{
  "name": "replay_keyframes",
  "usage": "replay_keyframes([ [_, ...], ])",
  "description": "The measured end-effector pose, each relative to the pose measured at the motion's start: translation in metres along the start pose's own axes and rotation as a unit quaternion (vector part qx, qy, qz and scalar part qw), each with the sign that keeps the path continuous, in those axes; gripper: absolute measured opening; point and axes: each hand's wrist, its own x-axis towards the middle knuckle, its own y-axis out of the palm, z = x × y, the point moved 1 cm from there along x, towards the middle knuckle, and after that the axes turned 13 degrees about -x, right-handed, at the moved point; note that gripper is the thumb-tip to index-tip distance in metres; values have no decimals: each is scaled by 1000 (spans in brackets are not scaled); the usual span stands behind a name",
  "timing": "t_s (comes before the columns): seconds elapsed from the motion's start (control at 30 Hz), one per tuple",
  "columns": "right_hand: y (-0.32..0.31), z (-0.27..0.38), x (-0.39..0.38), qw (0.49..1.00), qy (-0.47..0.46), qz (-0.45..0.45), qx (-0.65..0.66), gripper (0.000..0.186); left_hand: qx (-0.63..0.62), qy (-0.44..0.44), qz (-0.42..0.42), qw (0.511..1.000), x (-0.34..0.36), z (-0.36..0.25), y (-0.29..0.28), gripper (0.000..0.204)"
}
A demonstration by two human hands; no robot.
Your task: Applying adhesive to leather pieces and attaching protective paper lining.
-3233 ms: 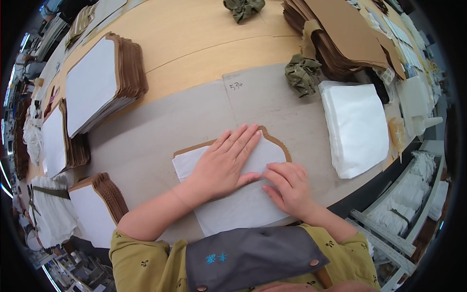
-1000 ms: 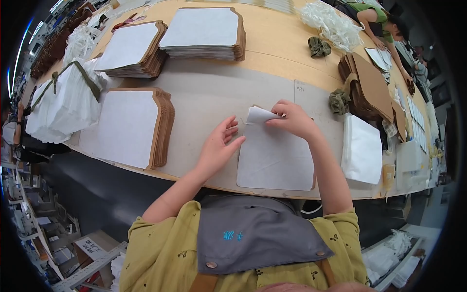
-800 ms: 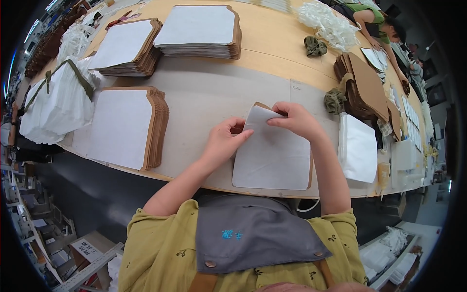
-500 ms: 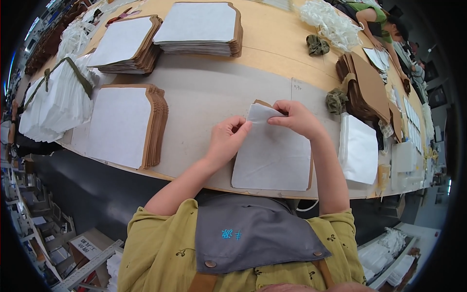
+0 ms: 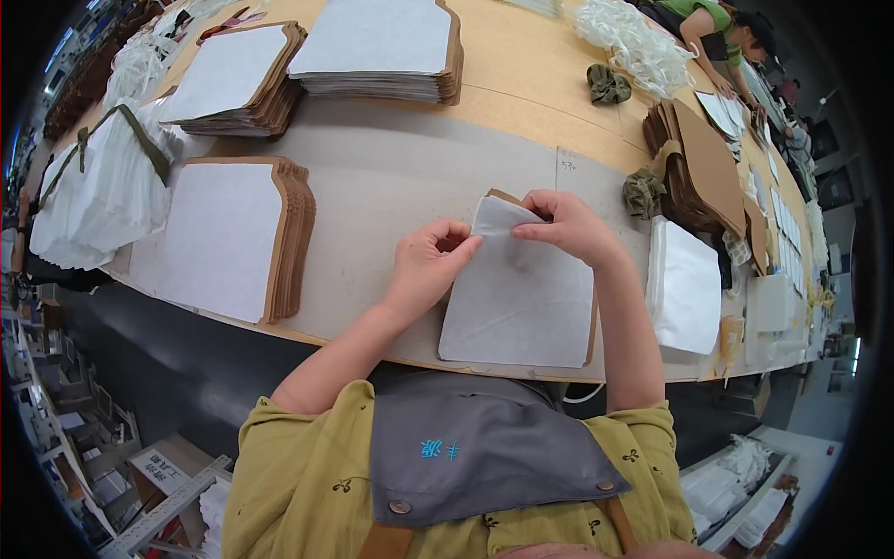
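Observation:
Right in front of me a white sheet (image 5: 517, 312) lies over a brown cut piece (image 5: 591, 326), whose edge shows along the right side and at the top corner. It looks like thin cloth or lining. My left hand (image 5: 426, 268) pinches the sheet's upper left edge between thumb and forefinger. Just right of it, my right hand (image 5: 570, 228) grips the upper part, thumb underneath the fingers, and the sheet is a little lifted and creased there. The right hand hides the top right corner of both layers.
White-topped brown stacks stand at left (image 5: 223, 242), far left (image 5: 228, 74) and far middle (image 5: 377, 42). A tied white bundle (image 5: 98, 200) sits at the left edge. At right are folded white cloth (image 5: 684, 289), brown pieces (image 5: 698, 168) and green scrunched cloth (image 5: 643, 193). Another person (image 5: 712, 37) works far right.
My view has shifted slightly, and both hands keep nearly the same hold on the sheet. At the far right, the other person's arms have moved.

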Motion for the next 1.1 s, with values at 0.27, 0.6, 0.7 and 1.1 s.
replay_keyframes([
  [0.27,0,-4,1,1000,-4,0,17,22,-228,-110,-31,967,-1,-12,5,22],
  [0.6,1,-5,-1,1000,3,15,1,22,-41,-13,-4,999,-1,7,0,21],
  [0.7,4,-9,-1,999,-1,9,36,22,-93,-86,-5,992,0,5,2,20],
  [1.1,1,-15,4,997,-7,-71,9,24,-202,-316,18,927,-10,-16,-7,39],
])
